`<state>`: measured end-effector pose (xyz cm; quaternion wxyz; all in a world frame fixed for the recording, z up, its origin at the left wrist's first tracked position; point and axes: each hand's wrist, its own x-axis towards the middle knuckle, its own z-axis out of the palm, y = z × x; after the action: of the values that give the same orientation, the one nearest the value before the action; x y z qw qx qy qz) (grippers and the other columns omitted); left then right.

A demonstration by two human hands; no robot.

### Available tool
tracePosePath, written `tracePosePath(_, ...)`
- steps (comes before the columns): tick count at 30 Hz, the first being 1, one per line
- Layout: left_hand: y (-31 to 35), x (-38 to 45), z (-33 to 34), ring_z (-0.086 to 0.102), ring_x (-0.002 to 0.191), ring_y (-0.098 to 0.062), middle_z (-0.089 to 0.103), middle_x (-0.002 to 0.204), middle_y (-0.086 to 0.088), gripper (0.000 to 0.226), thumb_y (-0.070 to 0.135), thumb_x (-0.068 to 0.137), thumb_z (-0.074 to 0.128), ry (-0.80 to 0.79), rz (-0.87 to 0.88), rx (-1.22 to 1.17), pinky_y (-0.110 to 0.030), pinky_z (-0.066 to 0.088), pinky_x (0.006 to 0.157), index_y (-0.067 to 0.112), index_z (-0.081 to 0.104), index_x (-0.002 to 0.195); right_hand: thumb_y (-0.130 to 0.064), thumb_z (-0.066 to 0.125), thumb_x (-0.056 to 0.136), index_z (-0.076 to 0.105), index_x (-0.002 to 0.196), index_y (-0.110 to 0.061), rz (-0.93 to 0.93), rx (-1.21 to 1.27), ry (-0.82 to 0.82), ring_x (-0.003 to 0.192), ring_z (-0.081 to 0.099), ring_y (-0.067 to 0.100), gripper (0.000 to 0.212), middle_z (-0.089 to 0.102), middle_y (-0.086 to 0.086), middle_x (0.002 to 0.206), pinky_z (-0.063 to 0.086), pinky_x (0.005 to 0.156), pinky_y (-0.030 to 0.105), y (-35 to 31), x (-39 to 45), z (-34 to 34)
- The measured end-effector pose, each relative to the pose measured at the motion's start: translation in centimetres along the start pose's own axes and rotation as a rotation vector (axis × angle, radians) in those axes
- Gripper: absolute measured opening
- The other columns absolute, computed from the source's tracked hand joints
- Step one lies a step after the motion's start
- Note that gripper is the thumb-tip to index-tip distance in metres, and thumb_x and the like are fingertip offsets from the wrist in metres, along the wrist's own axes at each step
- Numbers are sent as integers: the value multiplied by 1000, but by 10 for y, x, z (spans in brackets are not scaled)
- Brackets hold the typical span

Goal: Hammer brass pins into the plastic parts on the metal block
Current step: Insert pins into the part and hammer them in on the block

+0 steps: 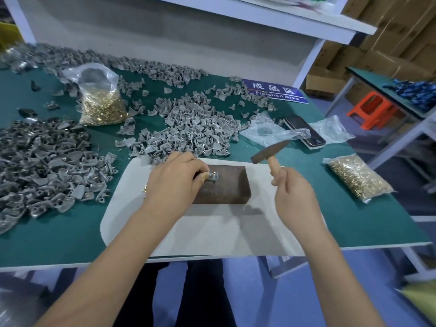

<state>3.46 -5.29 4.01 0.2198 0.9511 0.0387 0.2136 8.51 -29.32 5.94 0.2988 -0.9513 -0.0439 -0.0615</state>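
A dark brown metal block [226,187] lies on a white mat [212,232] at the table's near edge. On the block's left end sits a small grey plastic part [213,177] with a brass pin standing in it. My left hand [174,182] pinches that part from the left and holds it on the block. My right hand [295,197] grips the wooden handle of a small hammer [270,152]. The dark hammer head is raised above and to the right of the block, apart from the pin.
Heaps of grey plastic parts [188,128] cover the green table behind the mat and on the left [42,166]. Bags of brass pins stand at the back left [101,105] and lie at the right [356,178]. A phone [306,132] and empty bags lie behind the hammer.
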Motion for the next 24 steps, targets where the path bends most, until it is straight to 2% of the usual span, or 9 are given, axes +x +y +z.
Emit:
tracePosePath(2,1,0,0,50,103,-12,61,99,14,12,42,97,63,-2,-2,5,-30,39,70,35,72,99,-41,39,106,61,81,-21,-22,175,-61,69,54,19,39,68,-7,87,39,63,35,-11,1,-8)
tracePosePath(4,1,1,-1,50,104,-12,62,100,14,12,42,96,63,-9,-3,19,-28,35,69,35,73,99,-51,45,104,59,78,-26,-146,132,-114,63,50,16,39,60,-11,70,37,59,36,-20,-3,-8)
tracePosePath(5,0,1,-2,50,103,-11,62,99,14,13,43,96,63,-12,-2,22,-28,34,68,36,73,98,-51,46,104,58,79,-32,-193,94,-132,65,51,13,34,59,-16,70,39,60,37,-23,-5,-5)
tracePosePath(8,-1,1,-2,50,101,-12,63,97,14,14,44,95,64,-5,3,16,-28,34,68,36,74,96,-47,44,105,58,95,-41,-243,12,-131,77,59,6,18,64,-27,80,47,67,35,-33,-10,3)
tracePosePath(11,0,2,-3,52,99,-13,63,94,13,14,46,94,65,8,15,26,-28,31,67,36,75,94,-52,41,106,58,111,-39,-261,-10,-118,79,60,16,22,65,-15,77,50,69,38,-41,-9,9)
tracePosePath(14,0,2,-3,53,98,-15,64,93,12,14,44,93,66,15,33,23,-29,34,66,35,76,94,-55,40,106,58,120,-42,-271,69,21,72,55,20,27,55,-12,68,47,64,40,-44,-12,8)
tracePosePath(17,-2,1,-3,54,96,-16,65,92,12,13,42,93,67,23,50,28,-29,36,65,34,77,94,-48,42,107,60,126,-40,-272,163,136,70,51,20,27,59,-12,74,48,66,43,-49,-18,10)
tracePosePath(21,-2,0,-1,56,95,-17,66,90,12,11,40,92,70,49,55,42,-29,38,63,33,78,93,-47,41,107,57,133,-43,-282,-42,-49,97,65,33,31,75,-5,105,52,74,43,-54,-26,17)
tracePosePath(24,-2,0,0,57,94,-17,66,89,12,11,40,91,70,63,56,30,-29,40,63,33,78,91,-52,39,106,56,127,-44,-275,-54,-1,91,64,34,28,73,-5,96,51,70,42,-54,-23,13)
